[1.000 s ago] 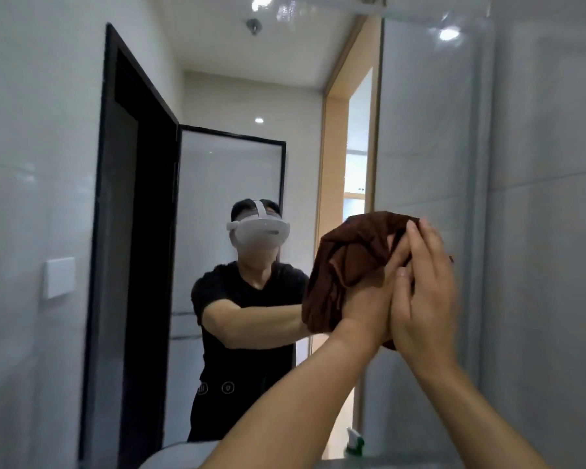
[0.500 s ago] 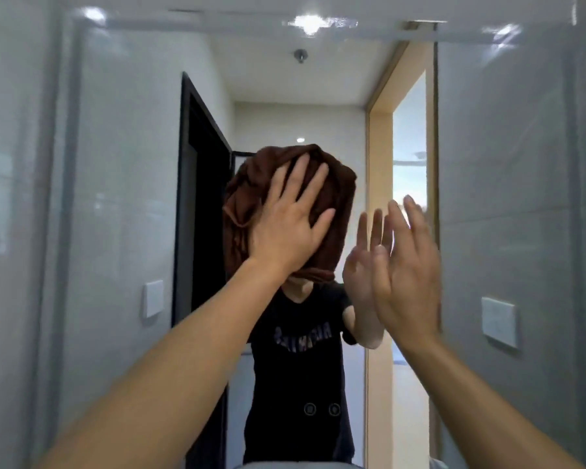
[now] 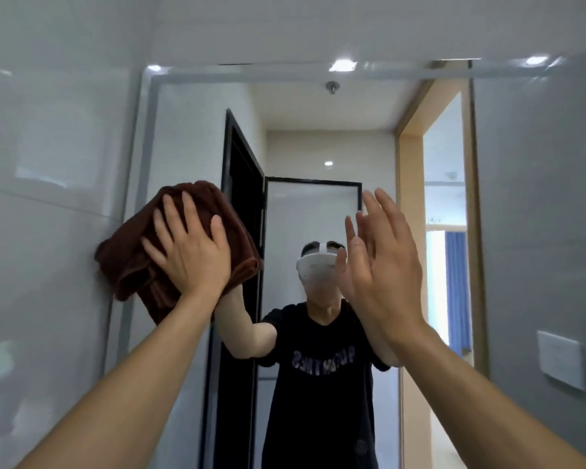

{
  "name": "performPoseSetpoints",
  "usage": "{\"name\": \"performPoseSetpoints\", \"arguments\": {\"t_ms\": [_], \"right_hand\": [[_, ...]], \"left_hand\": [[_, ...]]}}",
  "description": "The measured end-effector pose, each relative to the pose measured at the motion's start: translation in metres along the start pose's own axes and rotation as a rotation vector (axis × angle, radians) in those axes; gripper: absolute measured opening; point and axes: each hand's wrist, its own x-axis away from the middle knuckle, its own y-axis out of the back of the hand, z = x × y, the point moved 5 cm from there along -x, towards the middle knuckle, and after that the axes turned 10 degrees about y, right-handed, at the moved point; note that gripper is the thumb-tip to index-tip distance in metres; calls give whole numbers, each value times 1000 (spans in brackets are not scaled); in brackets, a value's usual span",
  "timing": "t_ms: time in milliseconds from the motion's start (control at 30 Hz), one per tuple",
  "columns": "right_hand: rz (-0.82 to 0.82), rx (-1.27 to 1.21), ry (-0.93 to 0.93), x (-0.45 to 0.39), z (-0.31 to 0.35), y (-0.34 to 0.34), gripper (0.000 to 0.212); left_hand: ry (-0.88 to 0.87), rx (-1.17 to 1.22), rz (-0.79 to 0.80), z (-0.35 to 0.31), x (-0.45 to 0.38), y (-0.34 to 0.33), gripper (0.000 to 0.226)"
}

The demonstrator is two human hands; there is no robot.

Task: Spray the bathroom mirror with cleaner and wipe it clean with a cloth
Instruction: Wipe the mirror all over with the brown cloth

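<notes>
The bathroom mirror (image 3: 318, 130) fills the wall ahead, with a pale frame at its left and top edges. A bunched brown cloth (image 3: 129, 265) lies against the glass at the mirror's left edge. My left hand (image 3: 190, 252) presses it flat with fingers spread and straight. My right hand (image 3: 383, 265) is raised near the glass at centre right, fingers straight and together, holding nothing; whether it touches the mirror I cannot tell. No spray bottle is in view.
Grey tiled wall (image 3: 48, 164) lies left of the mirror and above it. The mirror reflects a person in a black shirt (image 3: 318, 384), a black door frame (image 3: 241, 184), a wooden doorway (image 3: 410, 231) and a white wall switch (image 3: 560, 360).
My left hand has swept the cloth from the mirror's right side across to its left edge. My right hand left the cloth and stays raised flat. The view has turned left and upward.
</notes>
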Motion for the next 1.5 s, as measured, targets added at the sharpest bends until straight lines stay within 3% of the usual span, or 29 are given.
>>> {"name": "performPoseSetpoints", "arguments": {"t_ms": [267,433,633,767,1067,1133,1300,1500], "right_hand": [[24,127,-67,-10,-70,91,54],[20,260,-72,-22,-117,159,54],[-19,308,-53,-47,-152,210,57],[-13,284,-34,-60,-150,205,57],[33,108,-28,-89,-116,138,50],[44,56,-39,-99,-107,124,46],[82,-10,-87,-124,-87,91,43],[103,114,-136,-153,-64,70,51]], "left_hand": [[-241,88,45,-215,56,-22,65],[-424,144,159,-353,113,-37,66],[-876,159,328,-449,160,-48,65],[-1024,122,264,-451,123,-44,64],[-601,139,139,-361,52,-31,64],[-541,167,184,-341,57,-27,61],[-506,272,471,-308,41,-2,50],[-562,338,488,-270,12,23,64]]}}
